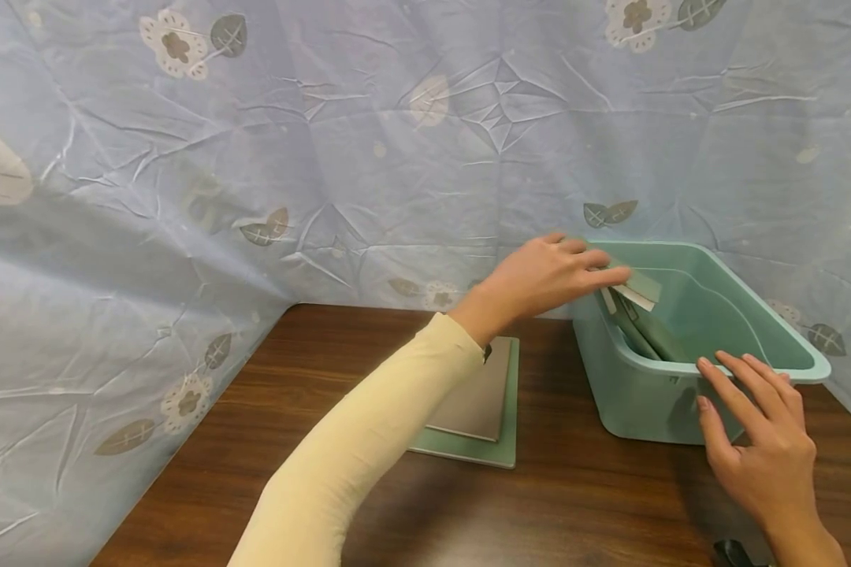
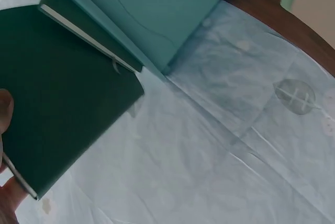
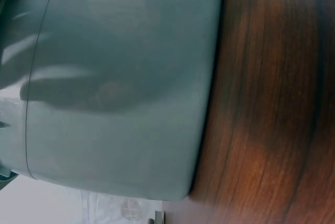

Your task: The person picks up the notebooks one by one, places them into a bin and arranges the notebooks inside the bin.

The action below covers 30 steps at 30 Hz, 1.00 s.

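Green book (image 2: 68, 93) between thumb (image 2: 4, 110) and fingers (image 2: 11, 194), left hand (image 1: 542, 274).

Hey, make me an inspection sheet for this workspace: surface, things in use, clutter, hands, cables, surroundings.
Surface: dark wood table.
Things in use: green tub on the right; more books lean inside, exact count unclear. Held book, green, at the tub's left side. On the table, a smaller beige book lies on a larger green book.
Clutter: small black thing by the right wrist, cut off, cannot identify.
Left hand: grips the held book.
Right hand: fingers at the tub's near rim; contact hard to confirm.
Cables: nothing seen.
Surroundings: creased cloth with flowers and leaves, behind and to the left.
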### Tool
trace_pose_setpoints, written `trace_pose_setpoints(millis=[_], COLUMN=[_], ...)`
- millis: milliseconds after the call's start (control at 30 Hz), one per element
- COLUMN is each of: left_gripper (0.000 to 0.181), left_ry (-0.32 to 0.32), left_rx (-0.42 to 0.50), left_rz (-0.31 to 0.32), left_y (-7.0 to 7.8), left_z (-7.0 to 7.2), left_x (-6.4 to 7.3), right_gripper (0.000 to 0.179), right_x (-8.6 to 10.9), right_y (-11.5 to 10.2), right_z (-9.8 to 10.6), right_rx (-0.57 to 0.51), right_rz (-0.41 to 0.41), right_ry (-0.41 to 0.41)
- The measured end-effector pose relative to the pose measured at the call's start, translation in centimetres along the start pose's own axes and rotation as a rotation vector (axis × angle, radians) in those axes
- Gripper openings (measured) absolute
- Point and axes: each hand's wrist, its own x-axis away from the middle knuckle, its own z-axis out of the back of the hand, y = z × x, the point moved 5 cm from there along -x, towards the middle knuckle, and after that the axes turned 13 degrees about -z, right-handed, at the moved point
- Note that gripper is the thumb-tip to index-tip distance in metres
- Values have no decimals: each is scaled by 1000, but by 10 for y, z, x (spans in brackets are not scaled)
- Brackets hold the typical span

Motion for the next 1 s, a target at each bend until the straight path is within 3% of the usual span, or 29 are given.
trace_pose_setpoints(millis=[267, 567, 667, 833, 1000], left_gripper=[42, 44, 51, 62, 65], left_ry=[-94, -211, -271, -371, -394], left_rx=[89, 124, 140, 251, 325], left_rz=[46, 272, 305, 350, 397], left_y=[-9, -23, -23, -21, -20], left_z=[-9, -22, -26, -33, -35], left_x=[9, 20, 22, 26, 30], right_gripper=[41, 41, 41, 41, 41], right_x=[0, -1, -1, 1, 2], right_y=[-1, -3, -1, 3, 6], right_z=[1, 1, 1, 1, 0], right_rx=[-7, 4, 1, 21, 31], right_rz=[21, 12, 19, 28, 20], right_ry=[6, -2, 8, 1, -13])
